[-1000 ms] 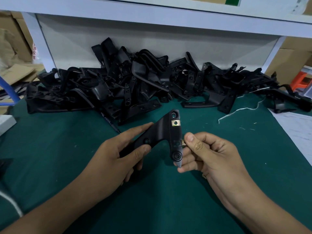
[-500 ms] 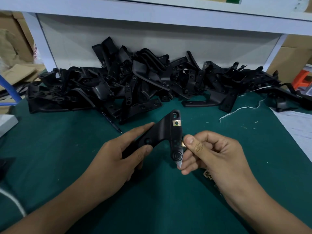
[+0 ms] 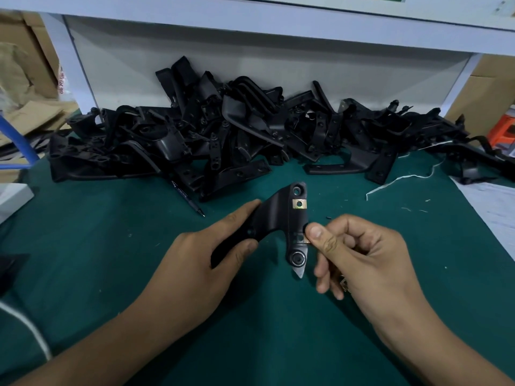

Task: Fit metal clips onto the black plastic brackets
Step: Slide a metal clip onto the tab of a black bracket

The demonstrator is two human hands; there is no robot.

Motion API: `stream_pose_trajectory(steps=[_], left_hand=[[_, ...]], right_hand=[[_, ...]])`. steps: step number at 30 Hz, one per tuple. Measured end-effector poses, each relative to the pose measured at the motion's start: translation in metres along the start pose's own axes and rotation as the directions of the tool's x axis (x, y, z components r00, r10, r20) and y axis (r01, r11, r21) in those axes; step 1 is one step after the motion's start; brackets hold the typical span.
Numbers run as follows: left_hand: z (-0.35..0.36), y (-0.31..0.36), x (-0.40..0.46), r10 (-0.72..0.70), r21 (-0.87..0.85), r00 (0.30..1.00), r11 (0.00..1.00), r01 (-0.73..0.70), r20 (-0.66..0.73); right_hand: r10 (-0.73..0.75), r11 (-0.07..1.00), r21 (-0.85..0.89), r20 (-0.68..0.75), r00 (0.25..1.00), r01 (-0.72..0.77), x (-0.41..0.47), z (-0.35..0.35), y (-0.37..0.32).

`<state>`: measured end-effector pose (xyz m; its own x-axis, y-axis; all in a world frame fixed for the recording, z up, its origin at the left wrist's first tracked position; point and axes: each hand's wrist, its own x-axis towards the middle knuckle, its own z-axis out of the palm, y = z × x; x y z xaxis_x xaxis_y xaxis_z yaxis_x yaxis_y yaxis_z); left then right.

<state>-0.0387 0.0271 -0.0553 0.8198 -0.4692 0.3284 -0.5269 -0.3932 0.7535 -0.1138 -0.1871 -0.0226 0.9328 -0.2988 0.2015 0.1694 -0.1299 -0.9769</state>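
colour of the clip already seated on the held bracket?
Brass-gold clip, on the black bracket; head view.

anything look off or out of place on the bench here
Nothing looks damaged. The oddities are small: a pen lies half under the heap of black brackets, and a loose white string trails across the green mat. The fitted clip sits square on the held bracket.

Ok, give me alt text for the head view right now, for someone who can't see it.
Two hands hold a black plastic bracket above a green mat: the left hand grips its arm while the right hand pinches a metal clip against its edge. One clip already sits higher up; a pile of brackets lies behind.
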Motion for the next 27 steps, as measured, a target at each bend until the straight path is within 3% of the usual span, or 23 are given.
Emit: stream_pose_trajectory(steps=[6,13,16,20,27], left_hand=[[0.003,0.000,-0.001,0.005,0.107,0.999,0.994,0.000,-0.041],[0.005,0.001,-0.002,0.012,0.108,0.996,0.994,-0.003,-0.088],[0.004,-0.001,-0.001,-0.008,0.069,0.993,0.997,0.016,-0.115],[0.004,0.000,-0.002,-0.011,0.059,0.995,0.998,0.017,-0.097],[0.005,0.004,-0.001,0.004,0.079,0.998,0.997,0.001,-0.065]], right_hand=[[-0.004,0.999,-0.038,-0.031,1.000,0.003,-0.004,0.002,0.001],[-0.034,0.998,-0.052,-0.038,0.999,0.032,-0.008,0.011,0.006],[-0.076,0.978,-0.194,-0.023,0.997,0.071,-0.011,0.014,0.011],[-0.161,0.869,-0.478,-0.021,0.987,0.131,-0.016,0.020,0.015],[-0.256,0.736,-0.655,-0.040,0.966,0.169,-0.014,0.019,0.014]])
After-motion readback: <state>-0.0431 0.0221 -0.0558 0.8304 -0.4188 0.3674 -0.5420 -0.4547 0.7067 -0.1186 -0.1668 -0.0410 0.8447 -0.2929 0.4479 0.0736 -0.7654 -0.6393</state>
